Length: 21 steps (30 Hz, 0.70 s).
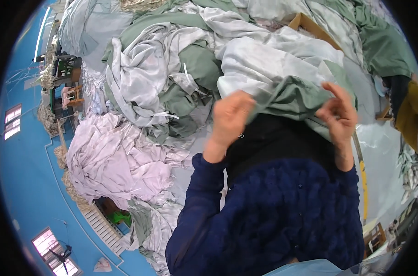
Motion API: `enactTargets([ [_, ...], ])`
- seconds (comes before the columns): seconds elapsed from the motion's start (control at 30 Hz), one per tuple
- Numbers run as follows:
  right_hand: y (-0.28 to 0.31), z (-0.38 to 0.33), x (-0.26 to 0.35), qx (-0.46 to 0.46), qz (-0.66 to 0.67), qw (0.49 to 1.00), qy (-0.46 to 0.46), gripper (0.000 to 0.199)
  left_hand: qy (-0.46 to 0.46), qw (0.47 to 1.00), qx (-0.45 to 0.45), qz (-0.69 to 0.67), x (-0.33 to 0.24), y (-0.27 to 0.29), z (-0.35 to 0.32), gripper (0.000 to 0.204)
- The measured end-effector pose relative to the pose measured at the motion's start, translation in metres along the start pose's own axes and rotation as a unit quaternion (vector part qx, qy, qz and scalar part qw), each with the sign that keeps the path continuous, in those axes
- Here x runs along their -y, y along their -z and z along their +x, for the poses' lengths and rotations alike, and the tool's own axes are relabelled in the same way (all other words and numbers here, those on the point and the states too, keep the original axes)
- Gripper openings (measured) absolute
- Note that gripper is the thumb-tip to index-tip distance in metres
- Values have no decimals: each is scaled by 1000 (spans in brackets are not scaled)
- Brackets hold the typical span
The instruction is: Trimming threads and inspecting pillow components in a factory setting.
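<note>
A large white-and-green cloth (264, 64) lies heaped in front of me, its green part (296, 99) spread across the front of my body. My left hand (232, 118) is at the left end of this green part, slightly blurred. Its fingers are curled together, and whatever they hold is hidden. On the other side, my right hand (340, 112) is raised over the right part of the cloth. The fingers there are bent but apart, with the index finger reaching up and left, and nothing shows between them.
To the left lie another white-and-green cloth pile (144, 69) with white ties and a pale pink cloth heap (121, 156). A cardboard piece (312, 30) sticks up behind the cloth. At the far right are dark green cloth (383, 46) and a mustard-coloured cloth (410, 112).
</note>
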State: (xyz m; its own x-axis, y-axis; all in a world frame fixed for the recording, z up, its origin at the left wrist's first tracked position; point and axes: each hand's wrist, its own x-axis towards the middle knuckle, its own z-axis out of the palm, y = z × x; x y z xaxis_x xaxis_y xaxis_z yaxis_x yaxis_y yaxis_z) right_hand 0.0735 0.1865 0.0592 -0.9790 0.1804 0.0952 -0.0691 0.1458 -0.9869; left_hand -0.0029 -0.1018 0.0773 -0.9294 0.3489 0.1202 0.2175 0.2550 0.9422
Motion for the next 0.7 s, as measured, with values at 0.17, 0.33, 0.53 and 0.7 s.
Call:
enactTargets([
  [0.17,-59,19,44,186,184,965,9,55,-119,991,29,-43,-47,-41,0,15],
  [0.33,-18,15,86,148,-61,986,39,13,-160,987,-16,27,-35,-52,-3,21],
  [0.53,31,-16,150,-32,9,972,233,18,-202,934,-264,134,11,-67,49,20],
  [0.7,95,-59,207,-76,-46,939,331,25,-209,901,-369,92,16,-84,126,14],
])
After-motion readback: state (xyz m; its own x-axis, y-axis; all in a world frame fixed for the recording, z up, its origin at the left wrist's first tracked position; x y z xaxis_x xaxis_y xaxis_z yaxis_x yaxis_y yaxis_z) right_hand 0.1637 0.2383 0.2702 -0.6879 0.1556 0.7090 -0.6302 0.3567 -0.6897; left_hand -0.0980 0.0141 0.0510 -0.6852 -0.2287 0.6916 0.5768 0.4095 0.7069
